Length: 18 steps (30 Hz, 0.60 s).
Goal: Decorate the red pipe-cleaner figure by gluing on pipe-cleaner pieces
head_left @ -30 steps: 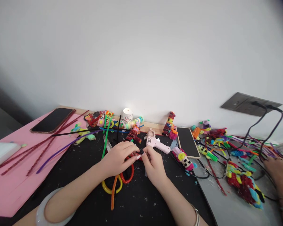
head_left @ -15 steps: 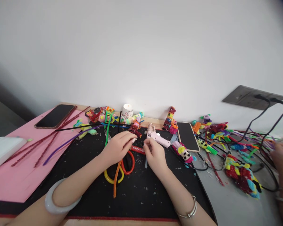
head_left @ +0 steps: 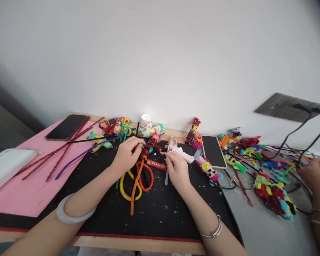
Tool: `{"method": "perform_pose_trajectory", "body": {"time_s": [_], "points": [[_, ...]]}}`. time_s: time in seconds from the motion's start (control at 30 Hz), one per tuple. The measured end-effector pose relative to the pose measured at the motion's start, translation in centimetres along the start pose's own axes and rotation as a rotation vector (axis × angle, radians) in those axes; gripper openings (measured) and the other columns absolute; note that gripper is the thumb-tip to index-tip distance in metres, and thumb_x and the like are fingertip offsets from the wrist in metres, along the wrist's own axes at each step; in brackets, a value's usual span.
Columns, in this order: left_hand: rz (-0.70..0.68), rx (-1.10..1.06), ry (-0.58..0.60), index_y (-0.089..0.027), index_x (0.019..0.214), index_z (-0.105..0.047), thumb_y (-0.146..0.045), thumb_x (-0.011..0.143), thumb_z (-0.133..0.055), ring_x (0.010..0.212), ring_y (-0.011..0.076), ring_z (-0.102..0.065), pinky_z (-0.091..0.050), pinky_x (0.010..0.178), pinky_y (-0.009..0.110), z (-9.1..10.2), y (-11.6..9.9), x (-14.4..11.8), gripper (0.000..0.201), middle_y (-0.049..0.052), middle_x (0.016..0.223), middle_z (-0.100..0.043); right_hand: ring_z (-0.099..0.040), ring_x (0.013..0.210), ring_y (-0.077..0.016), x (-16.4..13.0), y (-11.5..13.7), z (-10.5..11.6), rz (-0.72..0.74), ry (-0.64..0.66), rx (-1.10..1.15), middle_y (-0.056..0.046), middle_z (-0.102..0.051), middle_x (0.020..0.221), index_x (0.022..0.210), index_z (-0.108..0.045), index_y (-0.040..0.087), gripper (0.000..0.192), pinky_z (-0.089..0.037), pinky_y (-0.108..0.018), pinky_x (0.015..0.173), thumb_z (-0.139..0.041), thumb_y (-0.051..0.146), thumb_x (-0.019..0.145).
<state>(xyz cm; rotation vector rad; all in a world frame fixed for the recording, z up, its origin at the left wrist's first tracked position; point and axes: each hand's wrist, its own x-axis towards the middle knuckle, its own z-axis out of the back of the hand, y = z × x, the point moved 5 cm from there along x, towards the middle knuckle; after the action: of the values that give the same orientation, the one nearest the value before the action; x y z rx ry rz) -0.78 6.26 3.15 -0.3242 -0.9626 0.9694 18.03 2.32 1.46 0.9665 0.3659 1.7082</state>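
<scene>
1. So, a dark red fuzzy figure (head_left: 154, 142) can be seen towards the back of the black mat (head_left: 162, 220) on the worktop (head_left: 138, 243), roughly between the fingertips of the left hand (head_left: 126, 156) and the right hand (head_left: 178, 170).
2. The hands are held apart from each other. On the left one the fingers are curled, tips right at the figure's side; whether it's gripped or only touched can't be told.
3. The right one is held just beside the pink glue gun (head_left: 185, 155), finger and thumb close together. If anything tiny is pinched there, it can't be made out.
4. Handling-wise, the figure looks like wound pipe cleaner, so it should be super light, soft outside and bendy inside. Not slippery, but easily squashed or bent.
5. It'd be best taken by the thick wound middle, with a gentle finger-and-thumb pinch. Thin bits sticking out are better left alone, since they could be tugged loose.
6. Nearby, a red printed strip (head_left: 158, 165) is laid just in front, and an orange pipe cleaner (head_left: 134, 192) is draped over the scissors (head_left: 152, 179).
</scene>
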Motion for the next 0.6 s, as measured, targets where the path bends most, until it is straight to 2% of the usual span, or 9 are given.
{"method": "perform_pose_trajectory", "body": {"time_s": [0.23, 0.43, 0.5, 0.6], "points": [[0.05, -0.051, 0.003, -0.015, 0.074, -0.064, -0.011, 0.084, -0.042, 0.076, 0.0171, -0.06, -0.045, 0.074, 0.028, 0.4, 0.9, 0.3, 0.024, 0.004, 0.077, -0.064, -0.061, 0.08, -0.0201, 0.1, 0.0, 0.6, -0.028, -0.06, 0.031, -0.007, -0.066, 0.081, 0.086, -0.069, 0.017, 0.027, -0.045, -0.031, 0.073, -0.043, 0.02, 0.092], [0.21, -0.292, 0.095, -0.015, 0.093, -0.065, -0.023, 0.087, -0.045, 0.075, 0.0167, -0.061, -0.047, 0.072, 0.027, -0.3, 1.7, 0.0, 0.022, 0.004, 0.082, -0.066, -0.06, 0.077, -0.0189, 0.0, -0.1, 0.8, -0.04, -0.104, 0.079, -0.006, -0.065, 0.079, 0.084, -0.068, 0.018, 0.028, -0.044, -0.03, 0.07, -0.042, 0.023, 0.093], [0.216, -0.316, 0.109, -0.015, 0.096, -0.064, -0.027, 0.088, -0.047, 0.075, 0.0167, -0.062, -0.047, 0.072, 0.027, -0.4, 1.6, 0.0, 0.022, 0.004, 0.084, -0.067, -0.06, 0.076, -0.0186, 0.0, -0.1, 0.9, -0.038, -0.111, 0.087, -0.006, -0.065, 0.078, 0.083, -0.068, 0.018, 0.029, -0.043, -0.029, 0.069, -0.041, 0.023, 0.094], [0.156, -0.273, 0.128, -0.016, 0.091, -0.063, -0.03, 0.087, -0.051, 0.071, 0.0157, -0.061, -0.047, 0.068, 0.026, -0.5, 0.7, 0.0, 0.019, 0.003, 0.079, -0.066, -0.057, 0.07, -0.0174, -0.1, 0.2, 0.9, -0.019, -0.099, 0.092, -0.004, -0.064, 0.076, 0.088, -0.067, 0.018, 0.023, -0.043, -0.029, 0.065, -0.044, 0.023, 0.092]]}}
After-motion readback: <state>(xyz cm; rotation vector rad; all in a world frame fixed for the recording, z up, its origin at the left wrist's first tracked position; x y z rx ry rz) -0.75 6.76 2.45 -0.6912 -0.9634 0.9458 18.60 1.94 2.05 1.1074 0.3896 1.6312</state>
